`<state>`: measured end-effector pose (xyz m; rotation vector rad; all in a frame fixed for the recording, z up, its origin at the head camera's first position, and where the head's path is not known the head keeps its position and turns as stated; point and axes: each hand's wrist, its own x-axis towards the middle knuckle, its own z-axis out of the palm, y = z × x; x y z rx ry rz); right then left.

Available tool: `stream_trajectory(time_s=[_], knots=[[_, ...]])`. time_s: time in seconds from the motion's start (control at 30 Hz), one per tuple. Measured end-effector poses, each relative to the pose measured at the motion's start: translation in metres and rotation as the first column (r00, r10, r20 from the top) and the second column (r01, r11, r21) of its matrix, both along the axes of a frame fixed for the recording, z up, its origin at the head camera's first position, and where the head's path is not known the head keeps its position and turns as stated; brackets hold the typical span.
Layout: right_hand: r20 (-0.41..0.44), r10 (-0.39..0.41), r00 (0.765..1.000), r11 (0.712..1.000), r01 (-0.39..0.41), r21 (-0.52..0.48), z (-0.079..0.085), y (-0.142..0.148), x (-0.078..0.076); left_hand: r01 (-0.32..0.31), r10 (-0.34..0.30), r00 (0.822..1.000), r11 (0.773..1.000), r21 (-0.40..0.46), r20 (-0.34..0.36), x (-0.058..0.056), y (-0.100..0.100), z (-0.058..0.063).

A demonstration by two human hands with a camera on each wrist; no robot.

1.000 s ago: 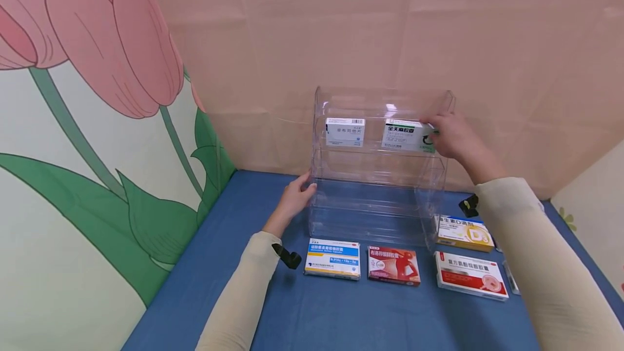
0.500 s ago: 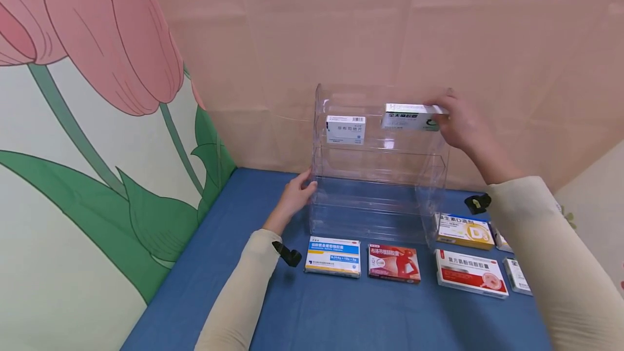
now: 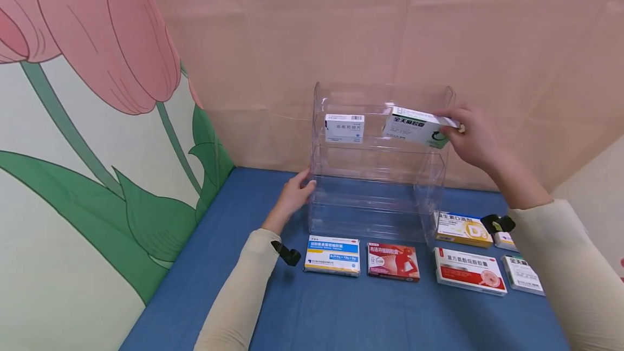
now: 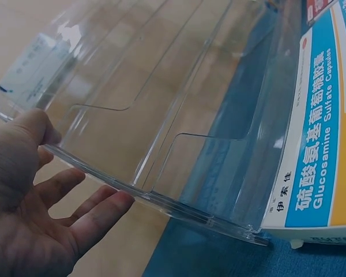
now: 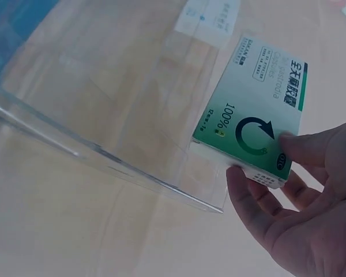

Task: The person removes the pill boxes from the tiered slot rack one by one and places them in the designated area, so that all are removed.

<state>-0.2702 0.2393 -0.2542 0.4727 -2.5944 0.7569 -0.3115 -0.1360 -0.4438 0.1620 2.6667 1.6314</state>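
Now tilting the green-and-white medicine box (image 3: 420, 127), pinched in right hand (image 3: 475, 137), outward from clear tiered rack (image 3: 377, 199); left hand (image 3: 294, 196) open-fingered, steadying rack.

Both arms wear long cream sleeves (image 3: 244, 286); a small black clip (image 3: 288, 256), seemingly a camera mount, sits at each wrist.

White-and-green medicine box (image 3: 417, 127), tilted at the right end of the top tier of a clear acrylic rack (image 3: 375, 177) standing on blue cloth.
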Motion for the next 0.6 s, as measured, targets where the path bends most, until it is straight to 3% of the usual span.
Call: stream_trajectory(time_s=[0.23,0.43,0.6], knots=[[0.022,0.065,0.998,0.997,-0.065,0.028,-0.021,0.006,0.02,0.006,-0.006,1.0,1.0,0.003,0.002,0.0,0.0,-0.001],[-0.012,0.131,0.991,0.99,-0.13,0.057,-0.039,0.006,0.035,0.019,-0.019,1.0,1.0,0.01,-0.01,0.001,0.0,0.001],[0.041,0.154,0.987,0.987,-0.155,0.042,-0.056,0.004,0.044,0.016,-0.016,1.0,1.0,-0.012,-0.019,0.001,0.0,0.0]])
